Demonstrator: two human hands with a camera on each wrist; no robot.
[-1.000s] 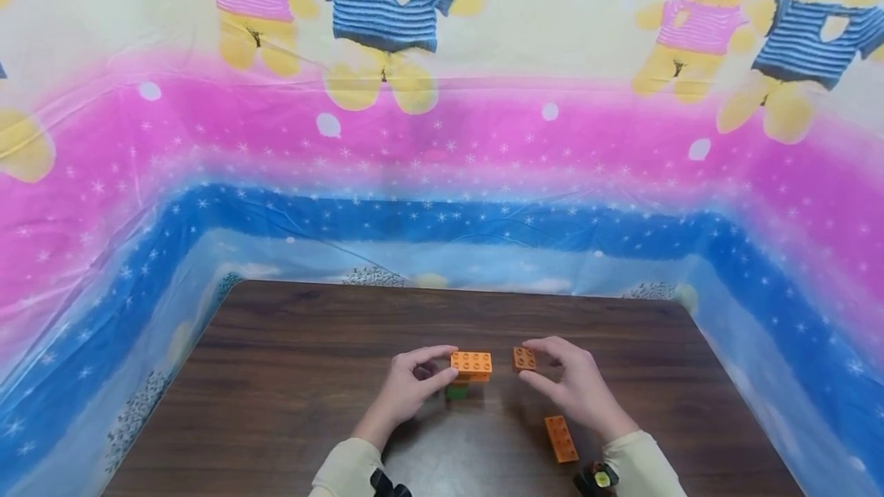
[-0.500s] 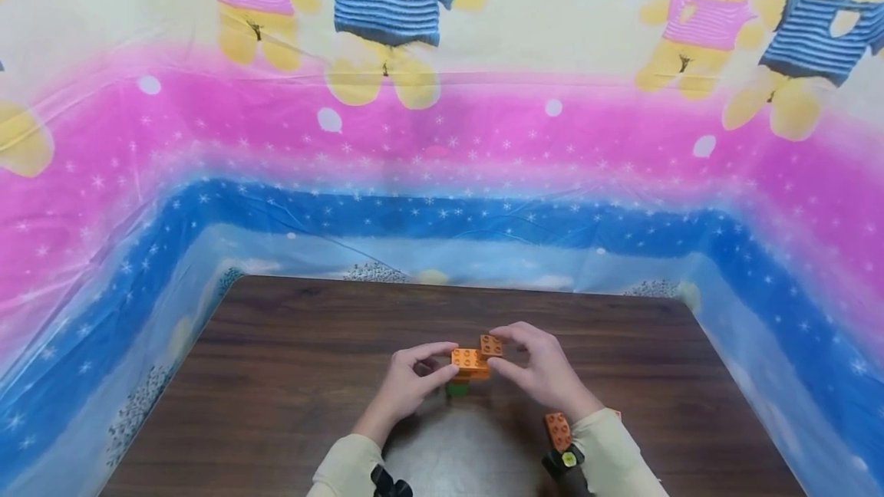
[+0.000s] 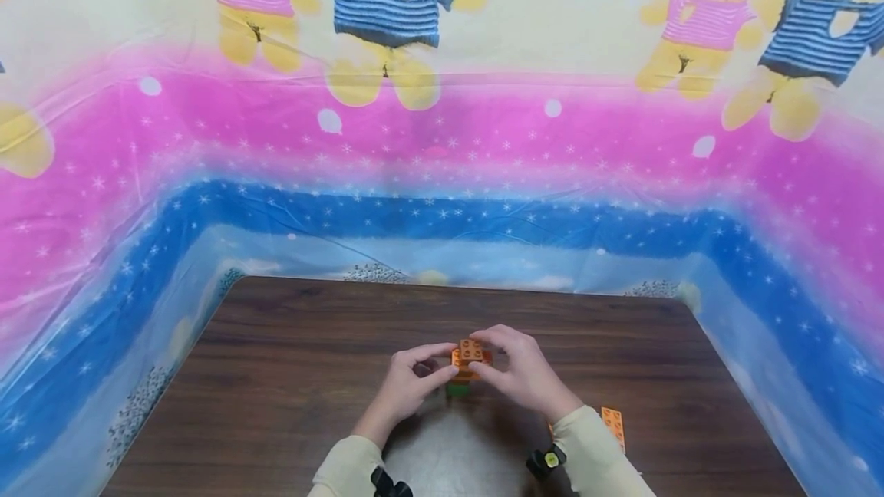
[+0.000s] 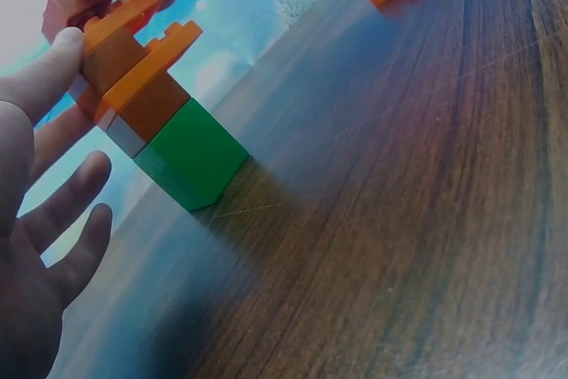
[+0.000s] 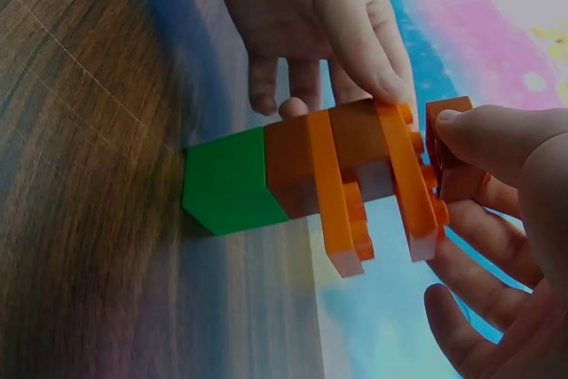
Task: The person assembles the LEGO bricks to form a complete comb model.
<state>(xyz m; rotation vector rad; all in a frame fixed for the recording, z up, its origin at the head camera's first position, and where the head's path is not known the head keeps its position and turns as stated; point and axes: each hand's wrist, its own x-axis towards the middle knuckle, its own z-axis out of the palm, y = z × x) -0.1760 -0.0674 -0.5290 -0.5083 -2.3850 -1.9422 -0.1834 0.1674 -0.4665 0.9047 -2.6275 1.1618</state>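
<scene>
A small tower of toy building blocks stands upright on the table, with a green block (image 5: 226, 184) at its base. Brown-orange blocks alternate with thin orange plates above it, and the plates jut out to one side. My left hand (image 3: 407, 390) grips the tower near its top between thumb and fingers; its lower fingers hang loose beside the stack. Between thumb and fingertips, my right hand (image 3: 521, 374) pinches a small brown-orange brick (image 3: 471, 350) with studs. In the right wrist view this brick is just over the top orange plate (image 5: 410, 188), slightly apart from its studs.
An orange studded plate (image 3: 613, 428) lies on the dark wooden table (image 3: 290, 374), right of my right sleeve (image 3: 597, 451). A sliver of another orange piece shows left of that sleeve. A printed cloth (image 3: 442, 213) hangs around the table's back and sides.
My right hand has moved left with the small brick, from beside the tower to over its top. Its sleeve now uncovers one orange plate and covers most of another. My left hand stays put.
</scene>
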